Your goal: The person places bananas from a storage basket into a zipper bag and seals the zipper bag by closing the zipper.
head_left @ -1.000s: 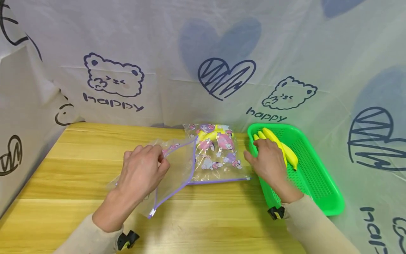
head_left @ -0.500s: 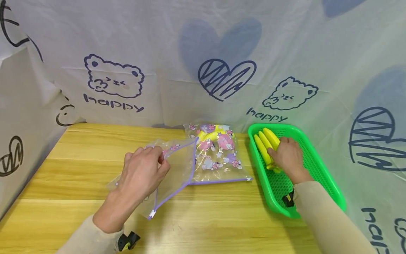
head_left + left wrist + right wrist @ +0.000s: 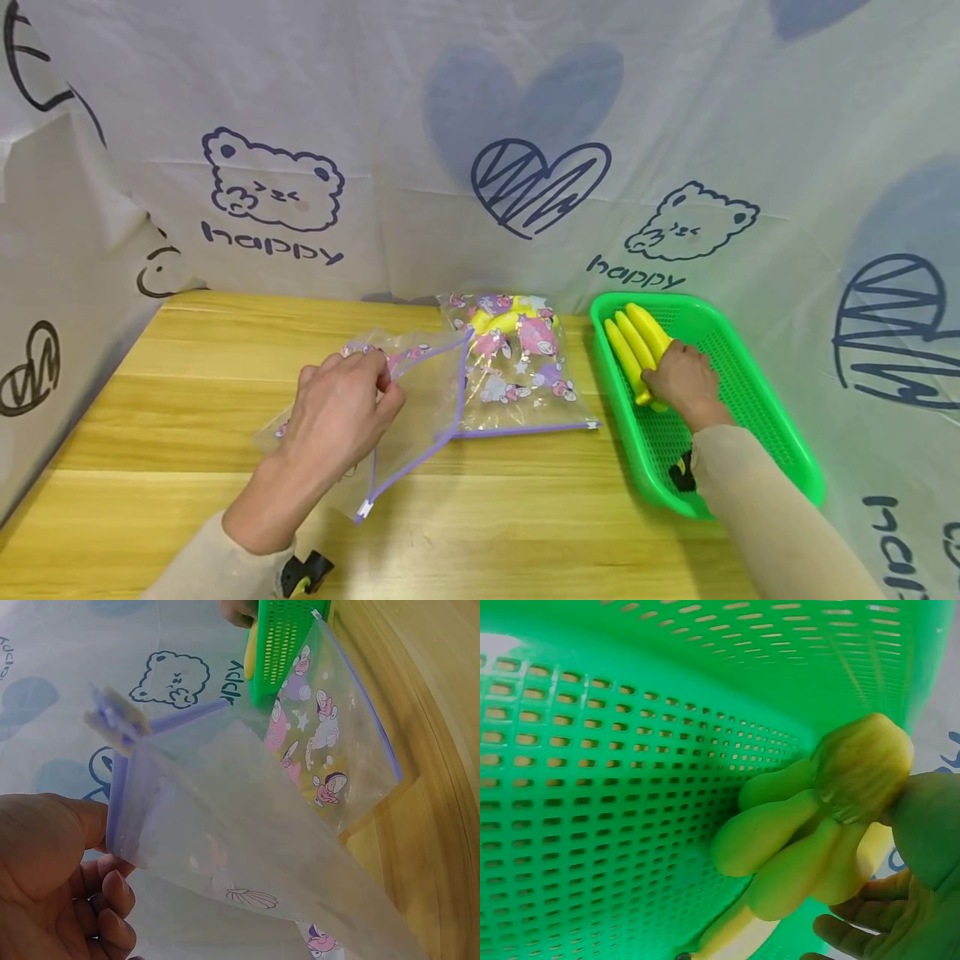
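My left hand [image 3: 341, 412] pinches the rim of a clear zip bag [image 3: 416, 417] with a purple zip edge and white slider. In the left wrist view, thumb and fingers hold that edge [image 3: 124, 802], and the bag's mouth stands apart. Over the green basket [image 3: 765, 417], my right hand [image 3: 686, 387] grips a bunch of yellow bananas [image 3: 633, 346] at its right side. The right wrist view shows the thumb against the bunch's stem end [image 3: 866, 765], with fingers curled below. Another yellow banana tip [image 3: 739, 934] lies lower in the basket.
A second printed zip bag [image 3: 517, 367] with yellow bananas inside lies flat between the held bag and the basket. The wooden table [image 3: 480, 517] meets a white printed cloth [image 3: 405, 225] at the back. The basket stands at the table's right side.
My right hand has moved right, from the bunch's left side to its right, and now grips it. The bunch has shifted and straightened in the basket. The left hand stays on its bag.
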`<state>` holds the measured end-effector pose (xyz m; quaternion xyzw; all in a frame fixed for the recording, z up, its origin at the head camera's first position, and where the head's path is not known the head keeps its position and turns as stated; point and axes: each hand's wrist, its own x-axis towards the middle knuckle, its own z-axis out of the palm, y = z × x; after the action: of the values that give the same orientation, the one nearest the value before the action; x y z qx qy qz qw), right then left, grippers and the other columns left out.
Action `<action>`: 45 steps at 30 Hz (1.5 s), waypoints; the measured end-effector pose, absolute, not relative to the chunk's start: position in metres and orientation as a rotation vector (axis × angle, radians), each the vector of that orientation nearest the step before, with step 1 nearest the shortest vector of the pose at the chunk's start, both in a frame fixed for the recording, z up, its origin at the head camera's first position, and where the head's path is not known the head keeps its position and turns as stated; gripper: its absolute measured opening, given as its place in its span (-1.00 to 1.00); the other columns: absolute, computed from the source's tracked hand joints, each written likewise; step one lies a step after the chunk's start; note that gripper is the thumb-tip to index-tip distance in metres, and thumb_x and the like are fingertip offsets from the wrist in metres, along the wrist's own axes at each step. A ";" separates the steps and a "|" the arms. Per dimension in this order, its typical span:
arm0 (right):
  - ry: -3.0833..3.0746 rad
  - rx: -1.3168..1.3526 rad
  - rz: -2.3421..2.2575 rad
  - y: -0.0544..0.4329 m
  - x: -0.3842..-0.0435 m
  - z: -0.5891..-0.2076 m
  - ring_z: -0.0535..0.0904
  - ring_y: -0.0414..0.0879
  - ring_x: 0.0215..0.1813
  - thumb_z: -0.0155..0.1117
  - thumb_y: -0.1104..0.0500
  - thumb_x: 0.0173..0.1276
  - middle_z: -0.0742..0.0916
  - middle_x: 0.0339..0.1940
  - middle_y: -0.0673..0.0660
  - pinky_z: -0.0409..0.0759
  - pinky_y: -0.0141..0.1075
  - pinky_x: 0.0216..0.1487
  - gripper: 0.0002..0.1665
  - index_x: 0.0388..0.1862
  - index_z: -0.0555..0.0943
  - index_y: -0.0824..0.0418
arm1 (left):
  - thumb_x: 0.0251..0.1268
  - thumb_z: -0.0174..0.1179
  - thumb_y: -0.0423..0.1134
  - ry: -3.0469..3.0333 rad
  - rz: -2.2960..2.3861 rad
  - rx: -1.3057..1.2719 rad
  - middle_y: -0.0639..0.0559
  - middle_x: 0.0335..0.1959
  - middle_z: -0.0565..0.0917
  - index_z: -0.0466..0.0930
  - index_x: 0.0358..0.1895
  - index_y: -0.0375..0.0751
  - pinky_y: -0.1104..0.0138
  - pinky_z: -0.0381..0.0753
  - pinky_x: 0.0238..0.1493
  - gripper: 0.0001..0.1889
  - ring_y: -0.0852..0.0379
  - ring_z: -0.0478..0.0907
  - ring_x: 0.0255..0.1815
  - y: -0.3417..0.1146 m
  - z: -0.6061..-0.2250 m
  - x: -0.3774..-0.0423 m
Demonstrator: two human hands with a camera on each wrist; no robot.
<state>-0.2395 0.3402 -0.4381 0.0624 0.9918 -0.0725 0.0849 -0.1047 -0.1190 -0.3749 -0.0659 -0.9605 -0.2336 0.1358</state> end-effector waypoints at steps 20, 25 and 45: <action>2.831 0.156 -0.530 0.360 -0.239 -0.439 0.62 0.34 0.00 0.10 -0.13 0.57 0.60 0.10 0.58 0.60 0.14 -0.03 -0.11 0.38 0.18 0.65 | 0.28 0.18 -0.23 -2.800 -0.688 -0.179 0.13 -0.54 0.54 0.45 -0.48 -0.01 0.08 0.31 -0.21 -0.83 0.01 0.45 -0.39 -0.119 -0.376 -0.104; 2.702 0.181 -0.719 0.370 -0.240 -0.441 0.62 0.07 -0.25 0.12 -0.13 0.55 0.66 -0.12 0.38 0.61 -0.08 -0.23 -0.25 0.20 0.36 0.60 | 0.27 0.19 -0.24 -2.796 -0.689 -0.185 0.13 -0.52 0.57 0.45 -0.48 0.00 0.08 0.31 -0.22 -0.83 0.01 0.46 -0.38 -0.119 -0.377 -0.104; 2.831 0.193 -0.358 0.364 -0.238 -0.435 0.60 0.33 -0.04 0.30 -0.28 0.40 0.58 0.04 0.54 0.63 0.16 -0.07 0.06 0.31 0.27 0.66 | 0.23 0.20 -0.28 -2.734 -0.590 -0.262 0.15 -0.52 0.55 0.50 -0.48 -0.02 0.11 0.28 -0.26 -0.86 0.02 0.40 -0.42 -0.121 -0.379 -0.105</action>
<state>-0.2384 0.3643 -0.4352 0.0668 0.9801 -0.1238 0.1402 -0.1051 -0.1212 -0.3791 -0.0919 -0.9599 -0.2071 0.1654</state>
